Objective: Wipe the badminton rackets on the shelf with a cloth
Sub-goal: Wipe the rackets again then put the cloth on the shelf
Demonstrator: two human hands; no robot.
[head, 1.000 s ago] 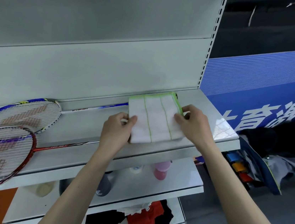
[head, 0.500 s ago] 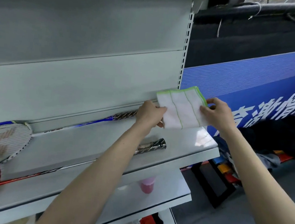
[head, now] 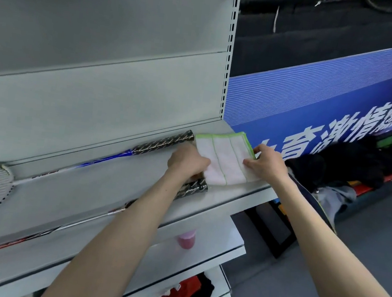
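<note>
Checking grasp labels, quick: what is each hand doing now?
Left hand: grips the cloth.
Right hand: pinches the cloth.

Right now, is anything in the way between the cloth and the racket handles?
Nothing visible. The cloth lies on the shelf, held by both hands, beside the blue racket's handle. The left hand sits by the red racket's handle.
</note>
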